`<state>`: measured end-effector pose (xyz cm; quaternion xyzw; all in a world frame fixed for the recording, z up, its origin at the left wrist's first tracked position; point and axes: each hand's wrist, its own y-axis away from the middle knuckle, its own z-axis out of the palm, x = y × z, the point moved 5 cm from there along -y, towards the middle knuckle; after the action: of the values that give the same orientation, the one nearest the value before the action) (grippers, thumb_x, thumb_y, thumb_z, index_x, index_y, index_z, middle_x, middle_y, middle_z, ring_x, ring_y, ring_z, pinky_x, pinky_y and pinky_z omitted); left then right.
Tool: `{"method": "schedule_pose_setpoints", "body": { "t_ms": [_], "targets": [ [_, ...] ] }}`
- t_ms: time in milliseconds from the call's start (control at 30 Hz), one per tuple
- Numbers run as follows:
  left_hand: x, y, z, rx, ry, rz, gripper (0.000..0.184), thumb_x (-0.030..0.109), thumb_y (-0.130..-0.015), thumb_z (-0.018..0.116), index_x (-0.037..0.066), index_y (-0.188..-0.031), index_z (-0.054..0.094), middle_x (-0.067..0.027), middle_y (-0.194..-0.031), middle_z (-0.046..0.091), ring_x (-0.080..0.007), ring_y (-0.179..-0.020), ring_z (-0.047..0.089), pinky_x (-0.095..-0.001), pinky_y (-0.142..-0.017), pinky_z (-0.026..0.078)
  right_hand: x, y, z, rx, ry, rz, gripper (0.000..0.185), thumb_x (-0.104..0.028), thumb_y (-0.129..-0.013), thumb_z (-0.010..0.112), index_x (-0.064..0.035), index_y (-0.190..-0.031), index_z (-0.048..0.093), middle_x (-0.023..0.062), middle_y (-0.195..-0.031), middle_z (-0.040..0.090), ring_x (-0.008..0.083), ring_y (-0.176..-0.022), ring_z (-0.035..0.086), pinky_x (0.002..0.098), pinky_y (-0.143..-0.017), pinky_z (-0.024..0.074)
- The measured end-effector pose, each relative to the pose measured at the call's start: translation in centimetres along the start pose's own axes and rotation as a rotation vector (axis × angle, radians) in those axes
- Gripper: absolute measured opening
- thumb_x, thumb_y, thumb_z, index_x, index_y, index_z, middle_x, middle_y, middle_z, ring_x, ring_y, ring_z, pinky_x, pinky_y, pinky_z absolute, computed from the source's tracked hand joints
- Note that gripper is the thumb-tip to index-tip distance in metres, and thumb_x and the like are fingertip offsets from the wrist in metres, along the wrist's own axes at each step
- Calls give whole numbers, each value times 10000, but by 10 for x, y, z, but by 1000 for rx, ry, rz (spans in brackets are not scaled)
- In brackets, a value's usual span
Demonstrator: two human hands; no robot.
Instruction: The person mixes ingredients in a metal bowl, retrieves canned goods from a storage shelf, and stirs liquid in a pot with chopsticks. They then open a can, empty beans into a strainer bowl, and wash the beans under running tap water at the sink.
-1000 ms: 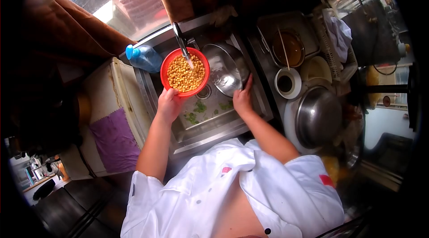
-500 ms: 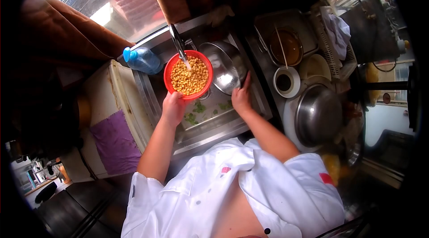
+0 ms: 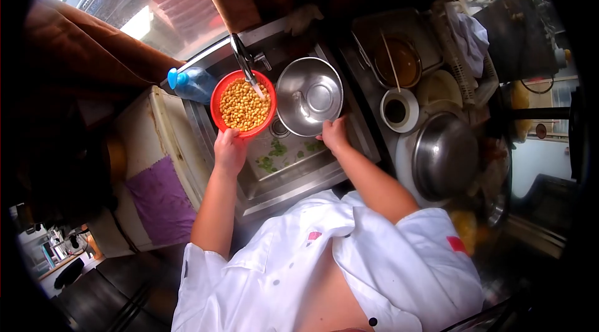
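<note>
My left hand (image 3: 230, 150) grips the near rim of a red basket (image 3: 216, 107) filled with yellow beans (image 3: 244, 105). Water runs onto the beans from the faucet (image 3: 241, 56) above them. On the right, my right hand (image 3: 334, 134) holds the near rim of a steel bowl (image 3: 319, 98), its fingers partly hidden by the rim. The bowl faces up beside the basket, with a little water at its bottom. Green leaf scraps (image 3: 272, 155) lie on the floor of the sink (image 3: 274, 192).
A blue-capped bottle (image 3: 194, 84) stands at the sink's left corner. A white cup (image 3: 399, 110), a pan (image 3: 397, 62) and a large steel lid (image 3: 445, 156) are on the right. A purple cloth (image 3: 161, 201) lies at the left.
The steel bowl has gone from tilted to nearly level, with my right hand now at its near rim. The red basket has shifted left under the running water.
</note>
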<state>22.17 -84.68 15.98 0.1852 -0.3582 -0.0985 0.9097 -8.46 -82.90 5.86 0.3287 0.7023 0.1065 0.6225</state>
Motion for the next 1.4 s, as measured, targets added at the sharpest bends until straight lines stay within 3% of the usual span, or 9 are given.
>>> {"method": "schedule_pose_setpoints", "body": {
  "t_ms": [133,333,533,667,833,933,1033,1167,1400],
  "targets": [
    [11,16,-7,-65,-8,22,614,-12,-909,426,31,-1516,337,-155,-1474,507,-336,-1323,555,-504,-1079,504,16,17,36,-259,-161,335,475,-73,-988,440,25,-1445,353,185,-1375,525,289,-1084,659,385,-756,655],
    [27,35,1,-56,-18,24,638,-8,-902,447,29,-1527,324,-171,-1481,499,-352,-1316,561,-517,-1087,499,24,29,85,-433,-375,400,336,-76,-982,428,-9,-1285,557,141,-1206,646,268,-1042,670,385,-736,630],
    [28,38,-15,-19,-5,13,608,3,-917,447,21,-1514,336,-171,-1468,511,-347,-1305,572,-511,-1069,513,25,4,60,-273,-284,298,309,-82,-1010,409,12,-1273,540,145,-1168,650,272,-954,691,360,-702,645],
    [27,36,-12,-62,17,13,600,5,-921,444,18,-1512,339,-167,-1464,516,-344,-1300,575,-511,-1067,514,23,28,71,-280,-135,321,492,-70,-1001,411,-41,-1474,277,168,-1400,516,272,-1097,656,367,-713,650],
    [26,32,-16,-47,-18,4,618,-8,-909,435,24,-1518,336,-159,-1476,505,-333,-1314,565,-513,-1080,504,11,-5,77,-134,-134,252,485,-78,-984,421,4,-1441,281,201,-1350,543,284,-979,682,360,-633,640],
    [24,29,-21,-29,-26,3,627,-18,-899,428,29,-1518,341,-155,-1471,510,-325,-1318,563,-514,-1085,500,-22,-1,43,-27,154,93,753,-80,-947,464,-23,-1591,78,279,-1470,468,395,-1122,655,422,-739,637],
    [17,28,-31,-18,-27,-9,629,-24,-890,425,34,-1512,351,-152,-1462,516,-320,-1316,564,-514,-1087,498,-18,-13,12,171,564,-532,855,-56,-919,478,-50,-1619,-12,339,-1550,349,499,-1265,552,485,-934,574],
    [0,28,-53,10,-70,-49,609,4,-901,429,8,-1508,378,-187,-1464,524,-352,-1341,541,-546,-1150,425,-61,10,-17,201,652,-818,849,-69,-917,502,-49,-1619,25,362,-1579,261,557,-1312,468,521,-1033,506],
    [-28,49,-77,133,-102,-126,485,29,-970,458,14,-1454,452,-174,-1417,565,-334,-1285,585,-522,-1094,486,-81,25,-56,197,644,-1016,837,-47,-907,558,5,-1602,95,318,-1601,267,517,-1448,331,503,-1186,361]
  ]
}}
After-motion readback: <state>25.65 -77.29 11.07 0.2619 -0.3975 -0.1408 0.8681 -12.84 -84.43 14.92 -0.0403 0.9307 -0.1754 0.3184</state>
